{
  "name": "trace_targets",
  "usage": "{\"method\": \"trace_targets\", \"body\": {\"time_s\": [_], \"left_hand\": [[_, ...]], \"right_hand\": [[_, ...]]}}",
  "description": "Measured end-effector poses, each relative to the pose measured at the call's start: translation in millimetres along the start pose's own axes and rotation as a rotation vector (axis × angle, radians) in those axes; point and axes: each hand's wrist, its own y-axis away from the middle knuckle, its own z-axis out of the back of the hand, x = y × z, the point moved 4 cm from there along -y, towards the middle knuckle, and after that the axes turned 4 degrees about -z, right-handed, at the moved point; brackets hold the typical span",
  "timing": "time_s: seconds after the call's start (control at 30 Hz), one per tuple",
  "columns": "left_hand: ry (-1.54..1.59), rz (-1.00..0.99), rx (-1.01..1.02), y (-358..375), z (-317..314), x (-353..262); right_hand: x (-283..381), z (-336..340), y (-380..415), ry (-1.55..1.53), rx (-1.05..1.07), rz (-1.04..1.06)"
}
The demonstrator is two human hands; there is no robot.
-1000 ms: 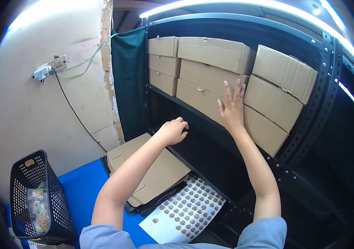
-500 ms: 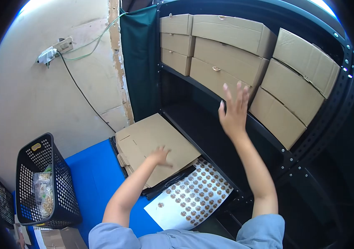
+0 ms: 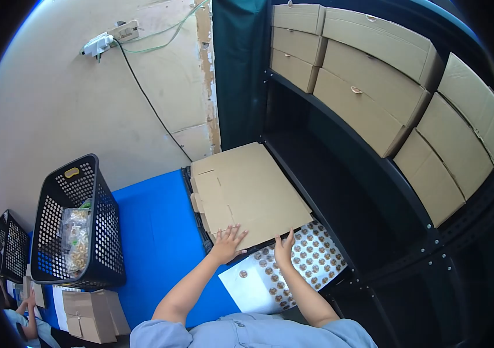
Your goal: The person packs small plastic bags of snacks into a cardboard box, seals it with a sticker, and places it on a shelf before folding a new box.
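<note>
A flat cardboard sheet (image 3: pixel 253 188) with cut slots lies over a black crate or tray on the blue table (image 3: pixel 148 243). My left hand (image 3: pixel 228 243) rests on the sheet's near edge, palm down with its fingers spread. At the sheet's near right edge is my right hand (image 3: pixel 284 249), fingers raised and apart, thumb toward the cardboard. Beneath my right forearm lies a white sticker sheet (image 3: pixel 316 255) with rows of round brown stickers, partly hidden by the arm.
A black perforated basket (image 3: pixel 111 232) holding clear packets stands at the left, with folded cardboard (image 3: pixel 90 316) before it. Another person's hands (image 3: pixel 28 301) show at the lower left. Cardboard boxes (image 3: pixel 369 87) fill the dark shelf at the right.
My right hand has come down from in front of the shelf boxes to the cardboard's near edge. My left hand now lies flat on the sheet. The view has shifted.
</note>
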Motion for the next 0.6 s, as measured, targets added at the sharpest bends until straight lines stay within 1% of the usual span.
{"method": "trace_targets", "body": {"time_s": [0.07, 0.1, 0.13, 0.2, 0.23, 0.27, 0.33, 0.37, 0.4, 0.43, 0.47, 0.5, 0.53, 0.6], "left_hand": [[-0.014, -0.033, 0.006, 8, 5, 1], [-0.023, -0.042, 0.017, 11, 9, 1], [-0.029, -0.052, 0.024, 12, 11, 1], [-0.024, -0.075, 0.007, 20, 11, 2], [0.003, -0.084, 0.008, 26, 15, 0], [0.029, -0.091, 0.008, 32, 19, -1], [0.025, -0.108, 0.017, 47, 26, -4], [0.017, -0.126, 0.026, 54, 27, -5], [0.023, -0.120, 0.026, 63, 28, -4], [0.034, -0.142, 0.028, 71, 28, -4], [0.045, -0.163, 0.028, 78, 35, -7], [0.043, -0.142, 0.058, 86, 41, -8], [0.048, -0.135, 0.053, 91, 47, -7], [0.062, -0.170, -0.024, 102, 57, -6]], "right_hand": [[-32, -23, 4, -0.327, 0.041, -0.227], [-42, -32, 6, -0.383, 0.068, -0.311], [-34, -37, 10, -0.385, 0.065, -0.312], [-8, -34, 17, -0.464, -0.090, -0.179], [-3, -36, 17, -0.443, -0.198, -0.160], [0, -38, 22, -0.438, -0.196, -0.162], [0, -44, 33, -0.773, -0.289, -0.455], [-12, -49, 30, -0.833, -0.104, -0.448], [-26, -53, 34, -0.826, -0.099, -0.451], [-24, -56, 42, -0.846, -0.076, -0.483], [-15, -57, 50, -0.865, -0.053, -0.513], [-6, -57, 59, -0.863, -0.130, -0.517], [11, -56, 66, -0.857, -0.123, -0.515], [47, -50, 79, -0.897, -0.128, -0.438]]}}
